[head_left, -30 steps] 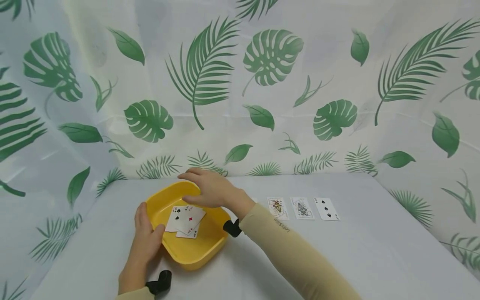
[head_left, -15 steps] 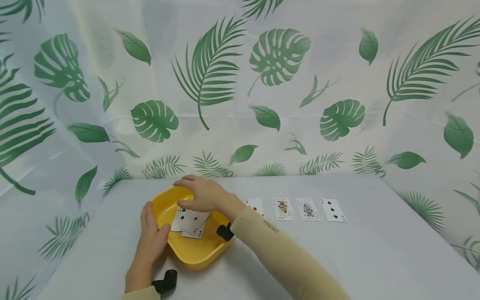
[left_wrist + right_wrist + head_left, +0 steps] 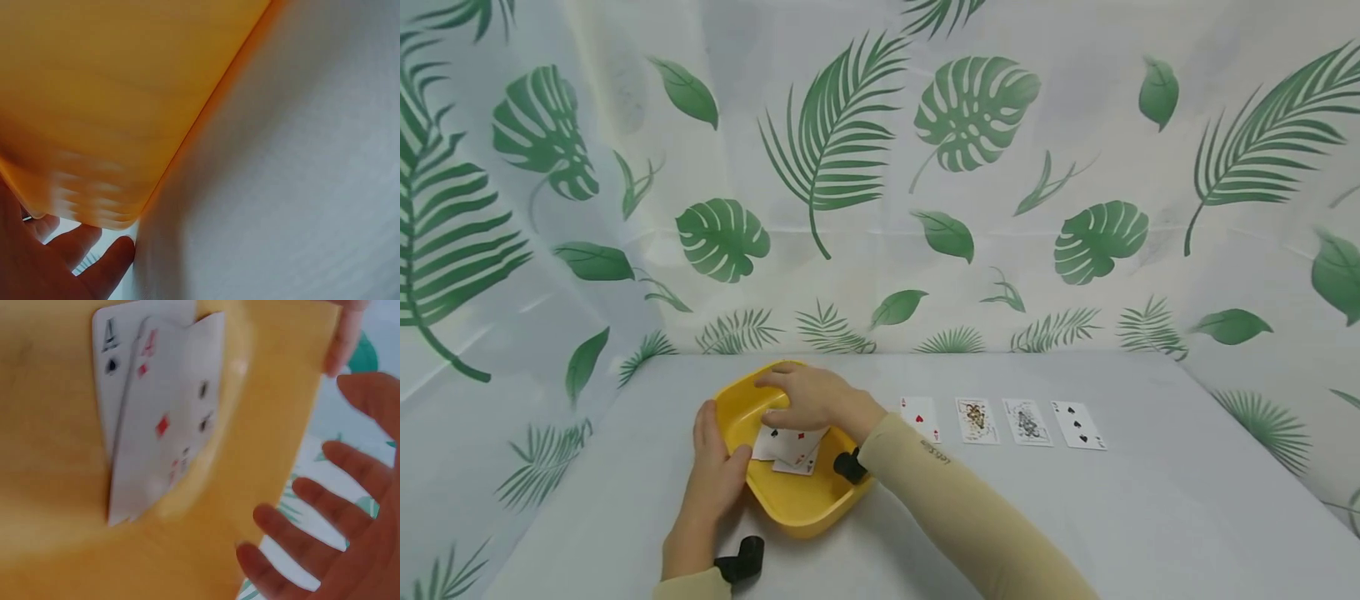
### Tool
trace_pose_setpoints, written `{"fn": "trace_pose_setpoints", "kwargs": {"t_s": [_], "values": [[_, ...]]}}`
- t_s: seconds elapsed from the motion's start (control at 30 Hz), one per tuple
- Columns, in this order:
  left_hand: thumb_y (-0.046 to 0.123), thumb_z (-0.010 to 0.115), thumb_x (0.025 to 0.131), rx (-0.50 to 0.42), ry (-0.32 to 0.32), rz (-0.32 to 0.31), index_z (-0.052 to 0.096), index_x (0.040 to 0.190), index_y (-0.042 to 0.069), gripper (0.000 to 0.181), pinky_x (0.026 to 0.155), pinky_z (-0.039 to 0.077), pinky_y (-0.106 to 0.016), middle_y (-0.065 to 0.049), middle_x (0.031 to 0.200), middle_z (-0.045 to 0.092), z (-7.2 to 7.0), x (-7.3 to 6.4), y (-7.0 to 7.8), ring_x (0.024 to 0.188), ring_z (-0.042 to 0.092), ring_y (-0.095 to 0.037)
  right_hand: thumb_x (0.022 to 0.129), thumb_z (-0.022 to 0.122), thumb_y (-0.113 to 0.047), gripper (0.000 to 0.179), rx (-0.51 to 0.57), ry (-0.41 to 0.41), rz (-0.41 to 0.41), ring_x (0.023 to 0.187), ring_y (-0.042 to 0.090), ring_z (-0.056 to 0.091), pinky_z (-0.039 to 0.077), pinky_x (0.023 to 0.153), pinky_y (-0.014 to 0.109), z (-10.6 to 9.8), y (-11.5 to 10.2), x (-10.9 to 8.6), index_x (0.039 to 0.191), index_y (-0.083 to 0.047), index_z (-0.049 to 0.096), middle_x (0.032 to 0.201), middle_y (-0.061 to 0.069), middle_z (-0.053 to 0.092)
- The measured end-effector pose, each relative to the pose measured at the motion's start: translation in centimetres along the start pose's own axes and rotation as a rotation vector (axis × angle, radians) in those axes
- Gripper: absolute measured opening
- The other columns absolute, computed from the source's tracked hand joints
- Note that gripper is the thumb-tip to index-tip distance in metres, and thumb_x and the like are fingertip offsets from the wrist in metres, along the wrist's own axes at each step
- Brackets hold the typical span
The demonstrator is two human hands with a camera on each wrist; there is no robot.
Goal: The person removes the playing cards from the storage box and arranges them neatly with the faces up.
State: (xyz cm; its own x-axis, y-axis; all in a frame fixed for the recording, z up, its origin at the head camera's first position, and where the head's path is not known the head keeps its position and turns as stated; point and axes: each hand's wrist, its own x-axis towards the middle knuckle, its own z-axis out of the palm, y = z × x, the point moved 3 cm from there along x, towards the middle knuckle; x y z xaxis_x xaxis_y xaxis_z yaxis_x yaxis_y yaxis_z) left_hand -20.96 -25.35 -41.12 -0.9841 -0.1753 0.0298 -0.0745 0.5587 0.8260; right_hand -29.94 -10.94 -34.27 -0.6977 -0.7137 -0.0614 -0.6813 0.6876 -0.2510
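Across the back, leafy curtain [image 3: 850,287]; before it, pale table [image 3: 1075,517]; on that, left of centre, yellow tub [image 3: 797,500], cards inside; my left hand [image 3: 711,479] lies along the tub's outer left wall, fingers fairly straight, not clenched, steadying it by the look; my right hand [image 3: 812,400] hangs over the tub's far side, fingers spread, gripping nothing I can see; whether it touches the rim, can't tell; right of the tub, row of cards [image 3: 1021,423], face up, four showing, spaced apart; in the tub, pile [image 3: 793,450], face up, overlapping, diamond card [image 3: 150,450] on top; step in hand, my read: gathering cards into the tub, right hand done with one; next move likely calls for swinging right and pinching up the heart card [image 3: 919,417], nearest one showing, by its edge.
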Motion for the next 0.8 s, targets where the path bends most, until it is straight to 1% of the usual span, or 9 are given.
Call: {"fn": "trace_pose_setpoints", "kwargs": {"t_s": [0.2, 0.27, 0.4, 0.6, 0.8], "values": [[0.009, 0.046, 0.095, 0.002, 0.001, -0.004, -0.012, 0.158, 0.0, 0.087, 0.118, 0.014, -0.059, -0.022, 0.165, -0.013, 0.1, 0.0, 0.0, 0.148, 0.009, -0.043, 0.093, 0.065, -0.052, 0.064, -0.004, -0.124, 0.031, 0.139, 0.018, 0.042, 0.039, 0.111, 0.044, 1.4, 0.2, 0.3, 0.152, -0.035, 0.046, 0.161, -0.004, 0.034], [0.009, 0.046, 0.095, 0.002, 0.002, -0.002, -0.012, 0.158, 0.0, 0.086, 0.118, 0.013, -0.058, -0.022, 0.165, -0.012, 0.1, 0.0, 0.1, 0.149, 0.008, -0.043, 0.091, 0.068, -0.054, 0.068, 0.008, -0.171, 0.051, 0.141, 0.017, 0.039, 0.038, 0.111, 0.047, 1.9, 0.2, 0.2, 0.152, -0.039, 0.045, 0.162, -0.006, 0.032], [0.009, 0.044, 0.094, -0.001, 0.005, -0.006, -0.01, 0.159, 0.001, 0.085, 0.119, 0.013, -0.057, -0.021, 0.165, -0.011, 0.1, 0.0, 0.0, 0.15, 0.008, -0.041, 0.086, 0.071, -0.058, 0.074, -0.01, -0.246, 0.1, 0.141, 0.021, 0.039, 0.038, 0.109, 0.052, 2.7, 0.3, 0.0, 0.152, -0.046, 0.041, 0.163, -0.009, 0.027], [0.01, 0.045, 0.094, -0.004, 0.001, -0.025, -0.011, 0.159, 0.003, 0.087, 0.118, 0.015, -0.057, -0.018, 0.166, -0.012, 0.2, 0.1, 0.0, 0.149, 0.012, -0.04, 0.082, 0.072, -0.062, 0.078, -0.095, -0.281, 0.169, 0.144, 0.028, 0.036, 0.039, 0.107, 0.056, 3.3, 0.2, -0.3, 0.151, -0.052, 0.039, 0.164, -0.011, 0.025], [0.011, 0.045, 0.094, 0.002, 0.004, -0.039, -0.012, 0.16, 0.005, 0.087, 0.118, 0.015, -0.057, -0.017, 0.166, -0.012, 0.2, 0.0, 0.0, 0.148, 0.014, -0.04, 0.08, 0.075, -0.06, 0.08, -0.151, -0.284, 0.175, 0.144, 0.03, 0.036, 0.038, 0.11, 0.053, 3.5, -0.2, -0.2, 0.151, -0.051, 0.04, 0.163, -0.008, 0.027]]}}
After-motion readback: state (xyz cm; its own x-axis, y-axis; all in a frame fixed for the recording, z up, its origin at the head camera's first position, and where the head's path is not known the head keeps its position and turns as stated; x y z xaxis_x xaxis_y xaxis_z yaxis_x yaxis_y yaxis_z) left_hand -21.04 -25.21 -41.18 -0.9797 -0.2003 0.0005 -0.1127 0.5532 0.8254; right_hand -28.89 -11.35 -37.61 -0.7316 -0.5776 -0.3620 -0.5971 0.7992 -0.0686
